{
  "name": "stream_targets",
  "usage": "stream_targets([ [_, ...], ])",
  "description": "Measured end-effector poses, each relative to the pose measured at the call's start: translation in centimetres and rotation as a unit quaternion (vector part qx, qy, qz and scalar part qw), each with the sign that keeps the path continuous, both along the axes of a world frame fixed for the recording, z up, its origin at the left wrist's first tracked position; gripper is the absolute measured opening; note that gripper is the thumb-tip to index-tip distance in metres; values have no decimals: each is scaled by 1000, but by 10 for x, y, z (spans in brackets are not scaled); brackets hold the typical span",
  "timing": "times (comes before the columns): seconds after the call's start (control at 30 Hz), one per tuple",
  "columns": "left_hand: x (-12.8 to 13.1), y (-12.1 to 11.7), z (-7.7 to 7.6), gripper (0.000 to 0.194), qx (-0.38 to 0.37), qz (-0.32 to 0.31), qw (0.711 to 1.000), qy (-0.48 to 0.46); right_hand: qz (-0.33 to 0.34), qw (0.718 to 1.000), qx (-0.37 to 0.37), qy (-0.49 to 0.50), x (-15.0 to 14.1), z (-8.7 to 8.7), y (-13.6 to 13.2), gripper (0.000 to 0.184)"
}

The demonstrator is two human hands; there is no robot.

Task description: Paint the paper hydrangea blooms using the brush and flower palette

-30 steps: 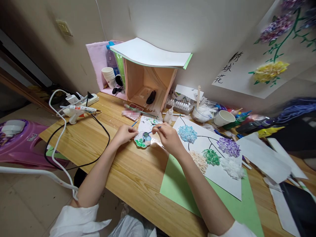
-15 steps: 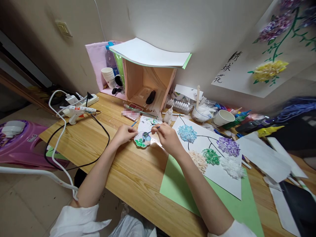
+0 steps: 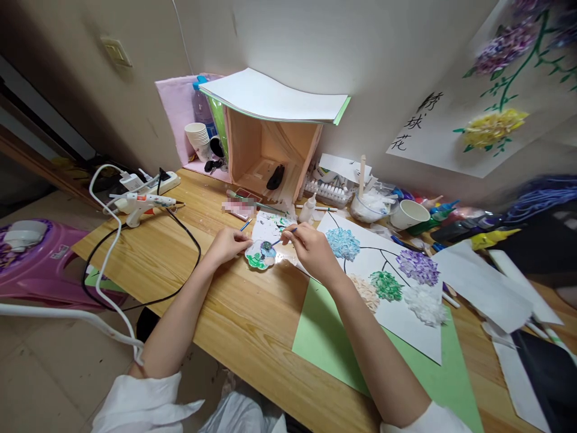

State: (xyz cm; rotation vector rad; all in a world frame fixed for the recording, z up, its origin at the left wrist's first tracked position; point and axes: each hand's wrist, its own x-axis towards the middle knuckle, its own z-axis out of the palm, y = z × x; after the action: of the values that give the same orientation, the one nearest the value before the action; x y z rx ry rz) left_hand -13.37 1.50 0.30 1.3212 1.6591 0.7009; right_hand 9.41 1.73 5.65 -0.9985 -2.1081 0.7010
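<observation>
My left hand [image 3: 229, 245] is closed in a pinch at the left edge of a small flower-shaped paint palette [image 3: 258, 261], smeared with green, blue and dark paint. A thin blue stick tip [image 3: 246, 225] shows just above these fingers; whether they hold it is hidden. With its fingers pinched, my right hand [image 3: 309, 245] grips a slender paintbrush [image 3: 276, 243], its tip down at the dark paint in the palette. Right of that hand lies a white sheet [image 3: 406, 334] bearing raised blue, purple, green, peach and white flower heads on drawn black stems.
Behind the palette are a paint-stained paper [image 3: 265, 224] and a small white bottle [image 3: 308, 209]. A glue gun [image 3: 143, 203] with looping cables sits at left. An open box [image 3: 246, 141] stands at the wall. A tub [image 3: 372, 209] and paper cup [image 3: 409, 215] are at right.
My right hand has shifted slightly to the right with the paintbrush, whose tip stays over the palette. My left hand holds its place.
</observation>
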Motion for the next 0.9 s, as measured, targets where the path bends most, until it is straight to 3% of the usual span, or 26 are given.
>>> stream_targets([
  [0.6,-3,2,-6,35,22,-22,999,10,2,1000,0,-10,0,3,0,23],
  [0.9,1,0,3,36,18,-18,1000,12,-7,1000,-4,-14,1,5,-2,25],
])
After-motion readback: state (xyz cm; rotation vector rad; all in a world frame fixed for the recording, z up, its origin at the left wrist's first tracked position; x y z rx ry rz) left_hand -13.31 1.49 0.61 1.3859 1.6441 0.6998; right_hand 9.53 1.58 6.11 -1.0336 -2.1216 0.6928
